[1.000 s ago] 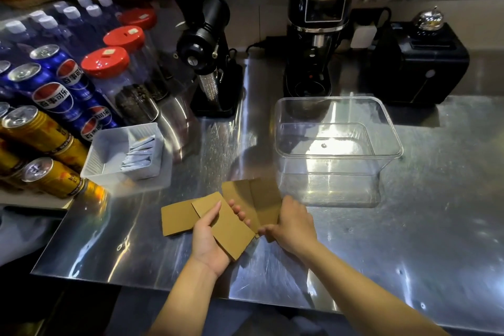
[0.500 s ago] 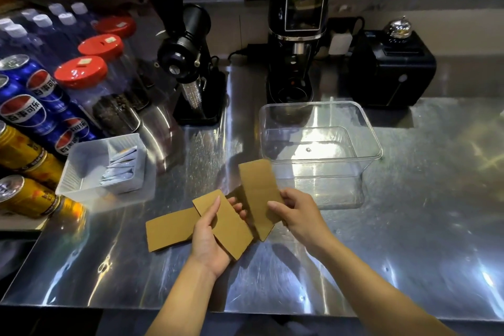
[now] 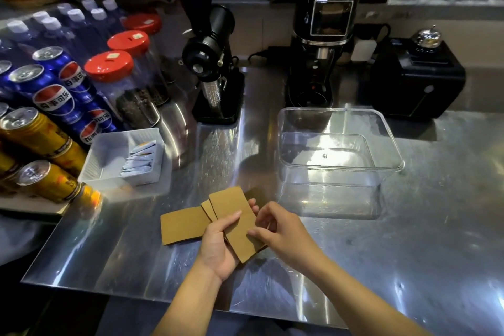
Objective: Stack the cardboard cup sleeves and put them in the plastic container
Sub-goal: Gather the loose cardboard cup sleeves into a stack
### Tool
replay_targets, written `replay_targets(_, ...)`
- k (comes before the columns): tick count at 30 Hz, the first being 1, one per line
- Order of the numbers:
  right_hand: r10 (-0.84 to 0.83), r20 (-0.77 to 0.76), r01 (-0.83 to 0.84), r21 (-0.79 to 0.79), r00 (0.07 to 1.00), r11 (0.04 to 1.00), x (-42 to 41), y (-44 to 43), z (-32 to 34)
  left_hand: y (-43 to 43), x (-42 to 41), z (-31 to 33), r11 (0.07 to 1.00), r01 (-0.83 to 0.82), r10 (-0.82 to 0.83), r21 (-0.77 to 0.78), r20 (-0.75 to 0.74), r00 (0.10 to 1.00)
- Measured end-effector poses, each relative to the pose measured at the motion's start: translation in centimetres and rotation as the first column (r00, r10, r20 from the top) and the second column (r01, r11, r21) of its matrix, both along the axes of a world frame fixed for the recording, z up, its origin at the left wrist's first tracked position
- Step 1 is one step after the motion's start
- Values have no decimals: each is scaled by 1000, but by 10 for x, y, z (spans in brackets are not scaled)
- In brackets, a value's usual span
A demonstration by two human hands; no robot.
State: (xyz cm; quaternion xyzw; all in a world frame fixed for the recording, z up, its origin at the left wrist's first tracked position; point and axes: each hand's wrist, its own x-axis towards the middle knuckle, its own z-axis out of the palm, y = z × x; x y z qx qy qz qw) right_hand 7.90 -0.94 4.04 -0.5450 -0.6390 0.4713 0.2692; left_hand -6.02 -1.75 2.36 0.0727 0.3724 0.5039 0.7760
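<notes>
Two black grinders (image 3: 211, 68) stood at back | cans (image 3: 51, 95) lay stacked left | white tray (image 3: 109, 161) held packets (image 3: 140, 158)

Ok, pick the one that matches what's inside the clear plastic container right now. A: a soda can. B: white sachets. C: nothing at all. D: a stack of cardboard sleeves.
C: the clear plastic container shows only its bare bottom, while the cardboard sleeves are in front of it, in the left hand and the right hand.
</notes>
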Motion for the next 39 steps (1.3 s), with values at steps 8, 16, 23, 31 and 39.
replay_targets(8,-158,319,96,202,934,975,1,13,-13,-7,-19,0,988,-151,154,29,-123,980)
replay_targets(16,-105,679,73,77,726,994,0,25,-28,-14,-24,6,959,-264,282,101,-296,913)
replay_targets(23,-2,710,75,-71,704,995,-2,35,-30,-17,-28,4,968,-242,251,67,-301,920)
replay_targets(31,-177,359,209,-51,916,977,10,34,-25,-14,-29,8,972,-232,228,27,-312,922)
replay_targets(39,-311,39,310,24,950,950,17,39,-2,-6,-20,8,976,-218,208,-17,-243,947)
